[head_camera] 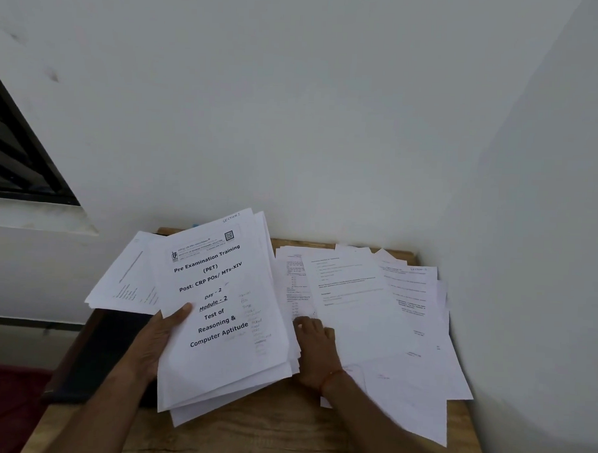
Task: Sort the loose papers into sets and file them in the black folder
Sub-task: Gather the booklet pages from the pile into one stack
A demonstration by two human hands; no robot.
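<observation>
Left hand (158,336) holds a thick stack of papers (225,369) by its left edge, with the thumb on the top page and the fingers hidden below. That page reads "Pre Examination Training". Right hand (315,352) lies just beside the stack, fingers resting flat on the loose papers (372,313) spread over the right side of the table (267,428). Under the stack, on the left, lies the black folder (100,355).
</observation>
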